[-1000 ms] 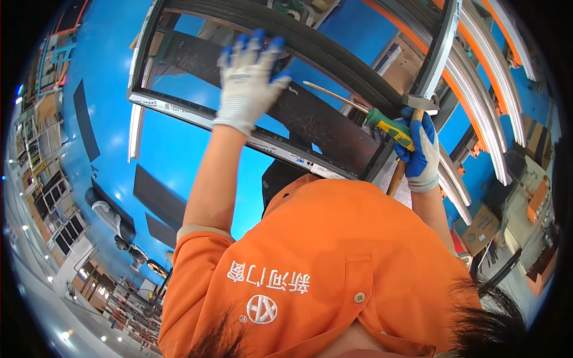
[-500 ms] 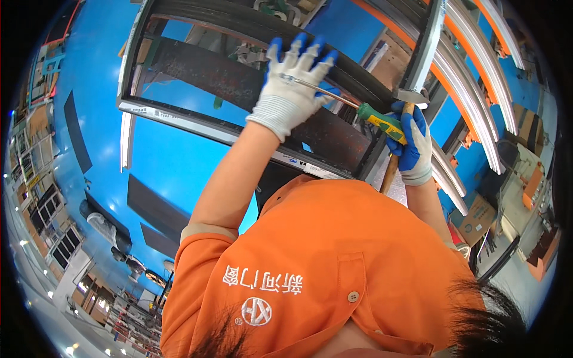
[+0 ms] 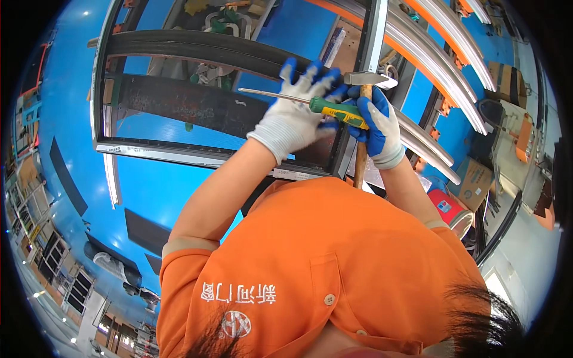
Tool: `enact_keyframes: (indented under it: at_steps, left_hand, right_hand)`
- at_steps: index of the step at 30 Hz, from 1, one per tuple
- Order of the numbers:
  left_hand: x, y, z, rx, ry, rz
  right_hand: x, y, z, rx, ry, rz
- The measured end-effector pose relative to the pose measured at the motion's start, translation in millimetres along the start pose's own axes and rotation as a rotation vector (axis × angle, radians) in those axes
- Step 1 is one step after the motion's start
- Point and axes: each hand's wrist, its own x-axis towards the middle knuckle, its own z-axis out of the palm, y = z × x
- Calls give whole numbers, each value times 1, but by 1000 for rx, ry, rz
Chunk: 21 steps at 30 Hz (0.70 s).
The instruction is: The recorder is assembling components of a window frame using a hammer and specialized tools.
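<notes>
Status: the rectangular dark frame point(image 3: 167, 155) occupies the upper left and upper centre. Its sides meet at the lower-left corner, so this joint appears assembled. Completion of the remaining joints cannot be told.

Tools: the right hand point(image 3: 381, 128), right of centre, is closed around both the hammer point(image 3: 365, 79) and the screwdriver point(image 3: 339, 113). The hammer head is uppermost; the screwdriver shaft points left, with no fastener visible at its tip. Neither tool appears applied to the frame.

The left hand point(image 3: 298, 110) is unclenched, fingers spread, behind the screwdriver shaft; contact with the frame cannot be told. The hands are near each other.

Surface and room: broad dark beams point(image 3: 185, 102) show within the frame outline; whether they belong to a desk cannot be told. Blue floor point(image 3: 155, 185) extends below, with dark flat panels point(image 3: 68, 176) at left. Pale metal profiles point(image 3: 444, 65) run along the upper right; a red bucket point(image 3: 446, 209) and a cardboard box point(image 3: 476, 180) stand at lower right.
</notes>
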Motion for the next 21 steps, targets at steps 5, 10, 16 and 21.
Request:
enact_keyframes:
  at_steps: [5,10,16,21]
  left_hand:
    - [8,-3,-4,-76,64,69]
    - [45,-32,17,64,268,-181]
    - [45,-6,12,85,153,-18]
    - [5,10,-1,-43,28,91]
  right_hand:
    - [1,0,0,12,-18,-19]
    - [2,0,1,-10,-12,-17]
    - [3,1,1,21,-43,-39]
    - [1,1,1,14,-8,-32]
